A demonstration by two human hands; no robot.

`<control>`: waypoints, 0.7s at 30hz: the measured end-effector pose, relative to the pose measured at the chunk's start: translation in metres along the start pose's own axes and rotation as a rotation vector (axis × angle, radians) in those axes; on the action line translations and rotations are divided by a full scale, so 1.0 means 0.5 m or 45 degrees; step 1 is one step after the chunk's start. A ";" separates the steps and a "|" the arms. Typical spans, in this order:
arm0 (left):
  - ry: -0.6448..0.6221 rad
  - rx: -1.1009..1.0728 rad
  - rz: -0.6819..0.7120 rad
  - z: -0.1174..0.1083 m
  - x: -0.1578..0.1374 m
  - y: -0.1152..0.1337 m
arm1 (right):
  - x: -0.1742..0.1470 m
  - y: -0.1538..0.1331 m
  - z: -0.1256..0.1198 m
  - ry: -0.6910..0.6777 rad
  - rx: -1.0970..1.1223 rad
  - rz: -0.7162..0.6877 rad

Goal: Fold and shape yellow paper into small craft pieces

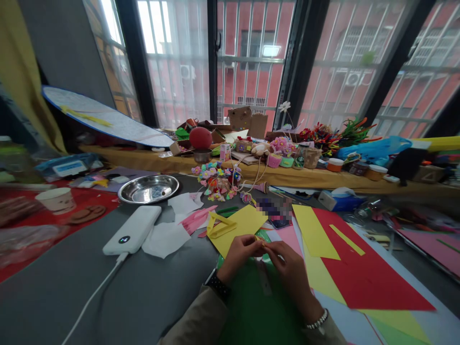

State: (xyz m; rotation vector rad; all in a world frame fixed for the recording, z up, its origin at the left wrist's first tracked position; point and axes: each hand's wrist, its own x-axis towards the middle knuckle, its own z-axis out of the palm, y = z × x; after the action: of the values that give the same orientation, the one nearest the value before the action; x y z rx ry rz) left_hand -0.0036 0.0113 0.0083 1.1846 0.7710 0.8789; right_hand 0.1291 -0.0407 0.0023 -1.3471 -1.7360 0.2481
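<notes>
In the head view, my left hand [240,254] and my right hand [290,268] meet above a green sheet [247,311]. Fingertips of both pinch a small yellow piece of paper [257,238], largely hidden by the fingers. Beneath them, a ruler-like clear strip [264,278] lies on the green sheet. Just beyond my left hand is a yellow paper sheet [247,224], with folded yellow strips [219,226] on it. Right of my right hand, a cut yellow sheet [316,232] and a narrow yellow strip [347,239] rest on red paper [377,278].
A white power bank [132,230] with a cable, torn white paper [165,239] and a steel plate [148,189] lie to the left. Beaded flowers [217,179] and a phone [276,213] are ahead. Crafts crowd the windowsill [172,165].
</notes>
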 end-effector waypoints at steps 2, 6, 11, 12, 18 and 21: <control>-0.006 -0.015 0.018 -0.002 0.001 0.000 | 0.003 -0.004 -0.007 0.006 0.186 0.150; -0.006 -0.016 0.058 -0.004 0.002 -0.001 | 0.008 -0.007 -0.015 -0.062 0.450 0.429; 0.007 0.000 0.112 0.000 0.001 0.000 | 0.013 0.001 -0.010 -0.103 0.593 0.542; 0.001 -0.002 0.117 0.000 0.000 0.001 | 0.013 0.004 -0.009 -0.101 0.635 0.561; 0.067 -0.058 0.172 -0.004 0.004 0.002 | 0.011 0.022 -0.009 -0.168 0.893 0.734; 0.082 -0.070 0.152 -0.007 0.006 0.001 | 0.010 0.024 -0.007 -0.196 0.987 0.795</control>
State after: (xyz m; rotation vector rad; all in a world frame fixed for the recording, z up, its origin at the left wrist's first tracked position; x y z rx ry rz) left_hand -0.0054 0.0154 0.0078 1.1672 0.7290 1.0346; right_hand 0.1400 -0.0329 -0.0005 -1.2333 -1.0759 1.2570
